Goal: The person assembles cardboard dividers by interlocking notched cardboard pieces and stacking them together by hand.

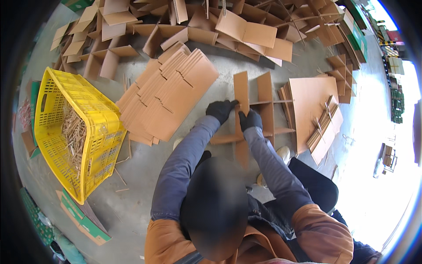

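In front of me stands a partly assembled cardboard divider grid [263, 109], its upright strips crossing each other. My left hand [221, 111], in a black glove, is closed at the left edge of a tall cardboard strip [241, 87] of this grid. Against the lower part of the same strip, my right hand [250, 121], also gloved in black, is closed with the thumb side toward the strip. The fingers of both hands are partly hidden behind the cardboard and the gloves. Slotted flat cardboard strips [169, 94] lie stacked to the left of the grid.
A yellow plastic crate [81, 132] with thin cardboard scraps lies tipped at the left. On the right rest large flat cardboard sheets [307, 110] and a bundle of strips [323, 132]. Many assembled dividers [184, 35] are heaped along the far side. A green-and-brown box [83, 218] lies at lower left.
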Tool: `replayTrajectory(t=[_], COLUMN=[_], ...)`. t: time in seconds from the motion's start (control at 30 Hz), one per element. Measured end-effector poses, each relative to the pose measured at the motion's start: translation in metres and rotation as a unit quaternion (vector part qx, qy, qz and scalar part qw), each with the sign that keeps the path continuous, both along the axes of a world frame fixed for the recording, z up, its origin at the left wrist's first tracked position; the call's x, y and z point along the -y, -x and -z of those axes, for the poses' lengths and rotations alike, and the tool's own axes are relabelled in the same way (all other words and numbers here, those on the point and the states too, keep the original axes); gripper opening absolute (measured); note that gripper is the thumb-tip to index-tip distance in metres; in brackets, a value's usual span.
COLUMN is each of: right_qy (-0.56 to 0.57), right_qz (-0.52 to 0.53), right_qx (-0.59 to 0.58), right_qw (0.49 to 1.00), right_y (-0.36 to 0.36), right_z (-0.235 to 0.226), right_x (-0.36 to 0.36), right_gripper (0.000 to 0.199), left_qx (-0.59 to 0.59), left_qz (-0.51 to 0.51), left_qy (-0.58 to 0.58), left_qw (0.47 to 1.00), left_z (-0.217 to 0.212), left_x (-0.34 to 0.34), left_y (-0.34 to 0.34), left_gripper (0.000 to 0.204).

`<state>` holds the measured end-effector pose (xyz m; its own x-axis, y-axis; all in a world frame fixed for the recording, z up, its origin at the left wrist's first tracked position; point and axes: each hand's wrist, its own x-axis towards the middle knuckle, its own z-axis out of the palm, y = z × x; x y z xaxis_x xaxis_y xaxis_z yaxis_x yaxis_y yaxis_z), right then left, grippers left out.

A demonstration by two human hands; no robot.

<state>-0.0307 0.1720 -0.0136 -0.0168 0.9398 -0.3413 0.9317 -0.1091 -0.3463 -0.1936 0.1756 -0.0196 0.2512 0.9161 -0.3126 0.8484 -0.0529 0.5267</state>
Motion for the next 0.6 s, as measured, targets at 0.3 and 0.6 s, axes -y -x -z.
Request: replayTrajectory(t=[0.3, 0.6], right_qy=[0.089, 0.005], right_qz=[0.082, 0.051], right_qx=[0.033, 0.017], right_qw=[0.992, 0.999], right_y=[0.034, -0.037], right_z=[0.003, -0.06], right_x=[0.002, 0.034], right_gripper=[0.036, 0.043], left_qx=[0.053, -0.216], left_qz=[-0.056, -0.361], left_qy=[-0.06, -0.191], left_qw=[0.995, 0.887], left_z=[-0.001, 0.043], left_x=[0.031, 0.086], left_y=[-0.004, 0.133], left_gripper=[0.032, 0.079])
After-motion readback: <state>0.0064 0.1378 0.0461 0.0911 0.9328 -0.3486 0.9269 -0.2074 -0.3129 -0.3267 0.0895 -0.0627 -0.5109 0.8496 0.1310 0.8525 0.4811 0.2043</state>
